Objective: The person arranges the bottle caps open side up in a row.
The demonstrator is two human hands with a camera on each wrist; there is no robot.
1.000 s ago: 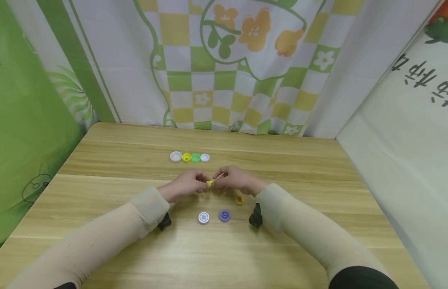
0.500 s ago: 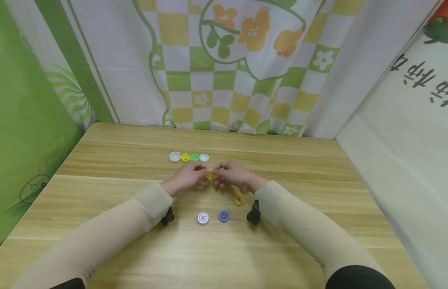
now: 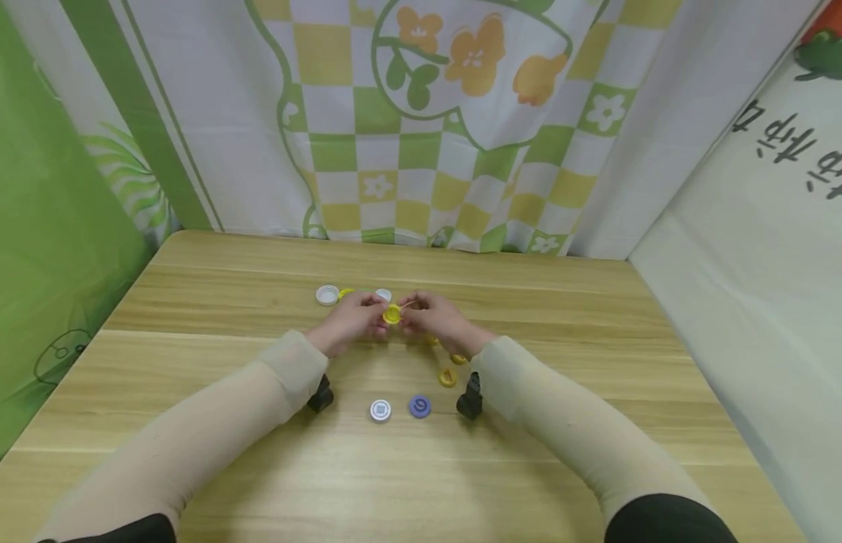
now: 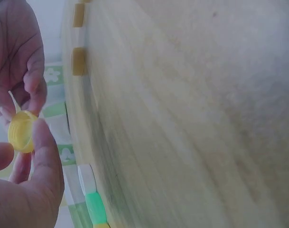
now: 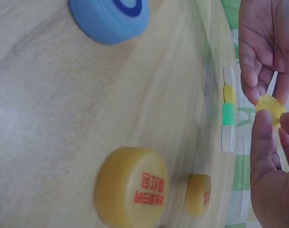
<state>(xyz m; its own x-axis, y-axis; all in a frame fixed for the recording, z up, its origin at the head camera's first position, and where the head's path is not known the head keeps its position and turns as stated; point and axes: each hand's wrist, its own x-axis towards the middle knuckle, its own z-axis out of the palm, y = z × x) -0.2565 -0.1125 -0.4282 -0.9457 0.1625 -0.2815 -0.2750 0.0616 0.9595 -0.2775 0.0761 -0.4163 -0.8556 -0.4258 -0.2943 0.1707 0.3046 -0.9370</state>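
Note:
A small yellow bottle cap [image 3: 392,314] is held up above the table between both hands. My left hand [image 3: 349,322] pinches its near side with thumb and finger, as the left wrist view shows. My right hand [image 3: 439,323] has its fingertips on the cap's other side. A thin pale strip [image 4: 14,101] sticks out beside the cap; whether it belongs to the cap I cannot tell. Behind the left hand lies a touching row of caps: a white cap [image 3: 328,295], a yellow cap [image 3: 346,292], a green cap [image 5: 228,114] and another white cap [image 3: 383,295].
Gold caps with red print lie under and beside the right wrist, one gold cap [image 3: 448,377] nearest. A white cap [image 3: 380,411] and a purple-blue cap [image 3: 420,406] sit in front on the wooden table [image 3: 529,452]. A patterned curtain [image 3: 427,188] hangs along the back edge.
Both hands have moved away from the body toward the back row with the yellow cap, which now shows its round open side. The left hand now hides part of the row.

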